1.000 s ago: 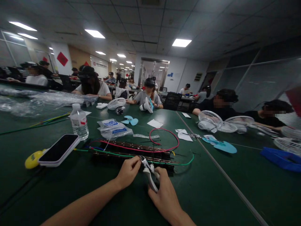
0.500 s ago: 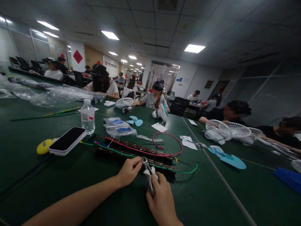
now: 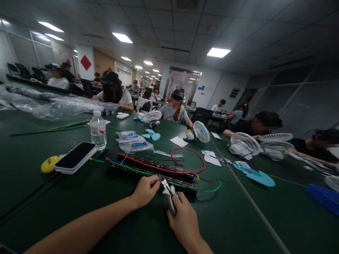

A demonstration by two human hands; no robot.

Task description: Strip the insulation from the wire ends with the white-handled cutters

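Observation:
My right hand (image 3: 184,215) is wrapped round the grey-and-white handles of a pair of pliers (image 3: 168,197), whose jaws point up and to the left. At the tip of the jaws, my left hand (image 3: 146,190) pinches something small that I cannot make out. Just beyond both hands lie dark strips with rows of metal contacts (image 3: 159,165). A green wire (image 3: 137,171) runs along the near strip and curls past its right end. A red wire (image 3: 204,160) crosses the far strip and loops at the right.
A phone (image 3: 75,158) rests by a yellow object (image 3: 50,164) at the left, with a water bottle (image 3: 97,130) behind. Plastic bags (image 3: 135,143), blue fan blades (image 3: 261,178) and fans (image 3: 243,145) lie further off. Co-workers sit around the table.
The pliers' jaws look more closed, and my right hand has shifted slightly right. Across the table, a person's fan has moved to the right and turned. My left hand stays nearly in place.

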